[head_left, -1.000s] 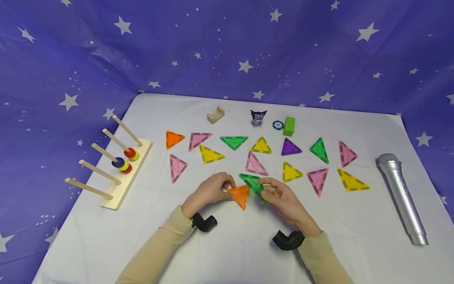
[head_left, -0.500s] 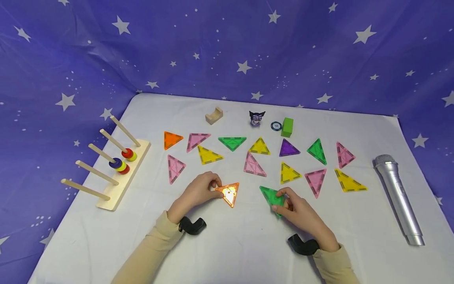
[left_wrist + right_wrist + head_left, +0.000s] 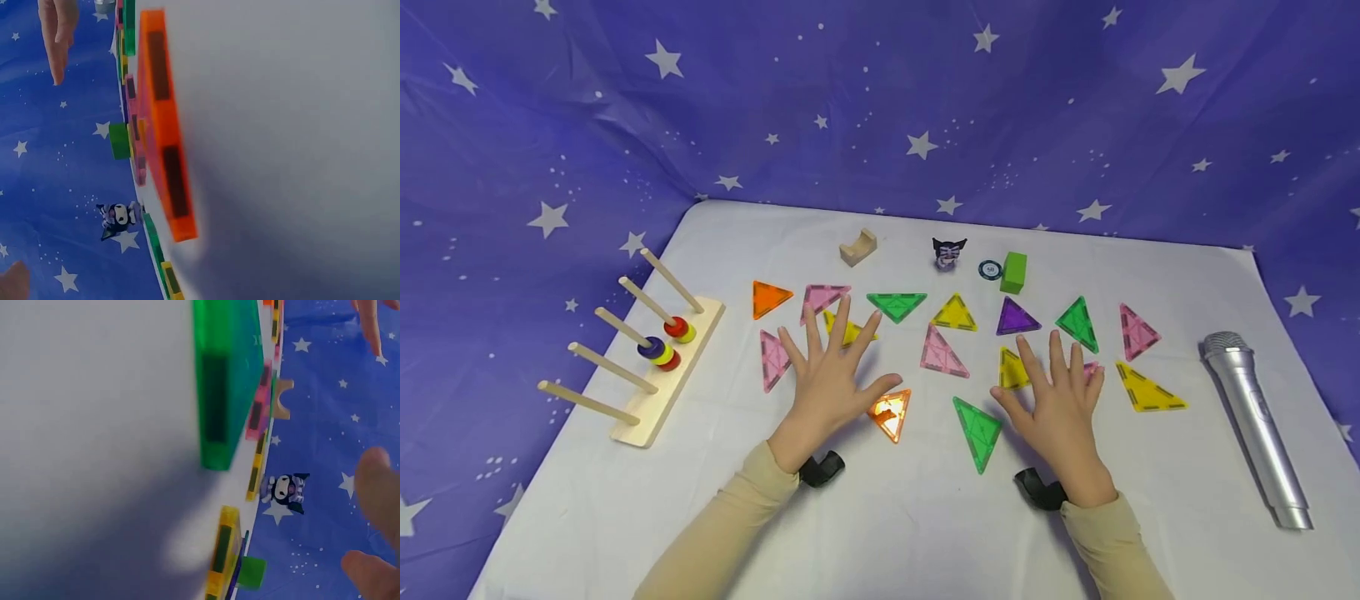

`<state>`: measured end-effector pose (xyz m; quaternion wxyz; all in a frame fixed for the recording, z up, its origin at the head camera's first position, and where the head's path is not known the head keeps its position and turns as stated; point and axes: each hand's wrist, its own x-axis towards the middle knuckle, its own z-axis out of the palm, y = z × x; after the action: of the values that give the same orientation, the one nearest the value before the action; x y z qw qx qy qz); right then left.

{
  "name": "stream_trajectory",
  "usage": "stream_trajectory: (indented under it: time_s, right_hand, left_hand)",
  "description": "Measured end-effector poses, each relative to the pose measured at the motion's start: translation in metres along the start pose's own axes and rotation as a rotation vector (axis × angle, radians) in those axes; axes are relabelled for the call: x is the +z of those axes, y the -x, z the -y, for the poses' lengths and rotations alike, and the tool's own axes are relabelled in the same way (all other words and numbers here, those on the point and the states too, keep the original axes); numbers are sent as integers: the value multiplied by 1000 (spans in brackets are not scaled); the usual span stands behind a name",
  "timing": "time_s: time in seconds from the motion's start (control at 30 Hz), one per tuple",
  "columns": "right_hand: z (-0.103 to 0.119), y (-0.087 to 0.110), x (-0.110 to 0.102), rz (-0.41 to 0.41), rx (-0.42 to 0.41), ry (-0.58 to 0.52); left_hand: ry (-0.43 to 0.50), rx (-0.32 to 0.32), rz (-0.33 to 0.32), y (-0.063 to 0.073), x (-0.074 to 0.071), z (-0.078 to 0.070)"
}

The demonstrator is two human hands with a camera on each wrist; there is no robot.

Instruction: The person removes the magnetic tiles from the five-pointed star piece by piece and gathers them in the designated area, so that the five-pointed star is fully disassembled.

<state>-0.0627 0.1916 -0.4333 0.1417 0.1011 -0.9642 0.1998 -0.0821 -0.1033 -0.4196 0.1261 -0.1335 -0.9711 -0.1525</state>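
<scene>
Fingers spread wide, my left hand [image 3: 826,390] hovers over the left group of magnetic tiles and holds nothing. Its thumb is nearest an orange triangle tile [image 3: 892,419], which shines with glare; that tile's edge stands large in the left wrist view. My right hand [image 3: 1062,417] is likewise spread and without anything in it, partly covering a yellow triangle tile [image 3: 1012,371] and a pink triangle tile [image 3: 1089,369]. Left of the right hand lies a green triangle tile [image 3: 978,432], apart from the orange one. In the right wrist view the same green tile [image 3: 215,406] looms close.
More triangle tiles lie in loose rows, among them a purple tile [image 3: 1017,317]. Behind stand a wooden cradle block [image 3: 858,247], a small figurine [image 3: 948,254], a chip [image 3: 990,269] and a green block [image 3: 1013,272]. A peg rack [image 3: 672,379] is left, a silver microphone [image 3: 1255,429] right.
Both hands were pinching tiles close together, then moved apart. They have let go of the orange and green triangle tiles and lifted forward with fingers spread.
</scene>
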Motion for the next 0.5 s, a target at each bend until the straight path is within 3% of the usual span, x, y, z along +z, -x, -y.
stream_trajectory:
  time_s: [0.23, 0.5]
  right_hand:
    - [2, -9, -4, 111, 89, 68]
    - [5, -15, -4, 148, 111, 61]
  left_hand:
    - [-123, -43, 102, -10, -4, -4]
    - [-142, -51, 125, -13, -5, -5]
